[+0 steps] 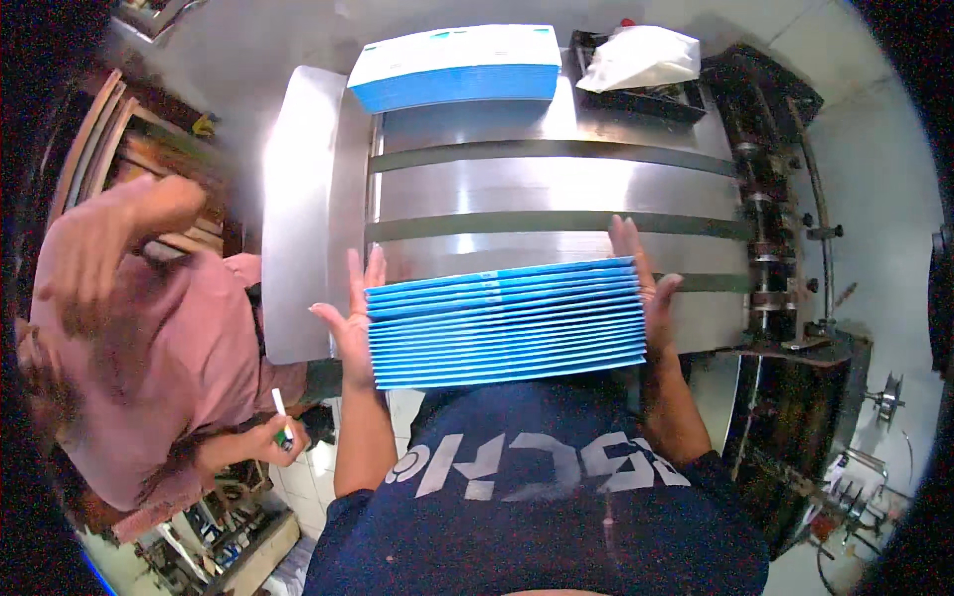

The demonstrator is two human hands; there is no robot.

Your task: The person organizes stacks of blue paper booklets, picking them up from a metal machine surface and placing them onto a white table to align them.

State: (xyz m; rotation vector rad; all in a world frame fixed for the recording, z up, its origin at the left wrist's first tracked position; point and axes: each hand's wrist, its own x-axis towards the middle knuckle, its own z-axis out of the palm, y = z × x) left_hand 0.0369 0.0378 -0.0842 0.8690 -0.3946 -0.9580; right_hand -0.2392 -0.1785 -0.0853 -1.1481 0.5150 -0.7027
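Observation:
A stack of blue folded paper sheets (pixel 507 323) is in front of my chest, at the near edge of the metal table, its edges fanned into steps. My left hand (pixel 355 323) presses its palm against the left end of the stack. At the right end, my right hand (pixel 651 298) does the same, so the stack is held between both palms. On both hands the fingers stretch forward and the thumbs stick out to the sides. What supports the stack from below is hidden.
Dark green belts (pixel 556 226) cross the metal table (pixel 477 189). At the far side sit another blue-and-white paper stack (pixel 457 84) and a black tray (pixel 646 102) holding a white bag (pixel 646 60). Machine rollers (pixel 765 228) line the right. A person in pink (pixel 189 348) at left holds a white-and-green object.

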